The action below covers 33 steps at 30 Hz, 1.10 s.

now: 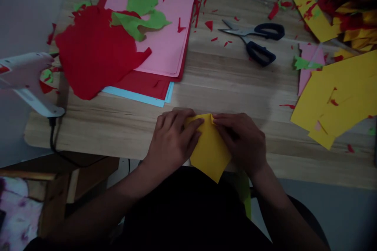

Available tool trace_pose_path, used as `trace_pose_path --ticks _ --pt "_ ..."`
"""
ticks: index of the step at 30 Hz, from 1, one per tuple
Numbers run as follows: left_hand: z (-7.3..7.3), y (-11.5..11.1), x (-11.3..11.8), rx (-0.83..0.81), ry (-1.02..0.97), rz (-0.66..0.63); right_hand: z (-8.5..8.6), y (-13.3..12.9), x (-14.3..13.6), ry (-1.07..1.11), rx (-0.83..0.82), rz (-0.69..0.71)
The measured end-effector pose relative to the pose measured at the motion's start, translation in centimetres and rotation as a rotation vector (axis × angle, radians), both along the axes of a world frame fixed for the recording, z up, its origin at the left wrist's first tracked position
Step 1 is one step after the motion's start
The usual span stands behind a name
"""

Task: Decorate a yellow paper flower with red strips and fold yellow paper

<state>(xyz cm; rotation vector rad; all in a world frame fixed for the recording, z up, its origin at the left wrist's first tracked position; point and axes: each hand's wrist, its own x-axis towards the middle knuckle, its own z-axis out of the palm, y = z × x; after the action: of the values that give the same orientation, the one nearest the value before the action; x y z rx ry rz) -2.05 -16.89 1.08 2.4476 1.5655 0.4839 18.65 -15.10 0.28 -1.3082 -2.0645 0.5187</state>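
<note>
A yellow sheet of paper (209,149) lies at the table's front edge, with its pointed lower end reaching over that edge. My left hand (175,137) grips its left side, the thumb on top and the other fingers curled by the upper left edge. At the upper right corner, the fingertips of my right hand (243,137) pinch a small folded bit of the paper. A narrow crease or fold shows near the top, between both hands. The paper's underside is hidden.
Dark-handled scissors (250,37) lie partly open beyond my hands. Left are a stack of pink paper (173,47), torn red paper (94,55), green scraps (143,0) and a white glue gun (32,78) with its cable. Yellow sheets (347,90) and scraps crowd the right.
</note>
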Motion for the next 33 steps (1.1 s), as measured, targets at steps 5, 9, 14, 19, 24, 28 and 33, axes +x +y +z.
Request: trace_pose_path --ticks 5,9,14,19,24,28,33 --pt "-0.2 -0.2 -0.1 0.026 0.012 -0.027 0.1 -0.1 -0.1 0.045 -0.026 -0.062" --pt "-0.1 0.1 0.2 0.017 0.061 -0.017 0.0 -0.2 -0.1 0.107 -0.064 -0.093" --pt "0.0 0.2 0.4 0.030 0.054 -0.017 -0.1 -0.4 0.2 0.086 -0.053 -0.061" --pt "-0.1 -0.1 0.2 0.068 0.030 -0.006 -0.5 -0.9 0.7 -0.103 0.089 0.063" --pt "-0.1 -0.1 0.2 0.069 0.068 -0.021 -0.6 -1.2 1.2 -0.205 0.122 0.124" --pt "-0.1 -0.1 0.3 0.058 0.095 -0.026 -0.5 -1.2 1.2 -0.208 0.127 0.136" --pt "-0.2 -0.2 0.2 0.052 0.065 -0.024 -0.5 -1.4 1.3 -0.183 0.100 0.108"
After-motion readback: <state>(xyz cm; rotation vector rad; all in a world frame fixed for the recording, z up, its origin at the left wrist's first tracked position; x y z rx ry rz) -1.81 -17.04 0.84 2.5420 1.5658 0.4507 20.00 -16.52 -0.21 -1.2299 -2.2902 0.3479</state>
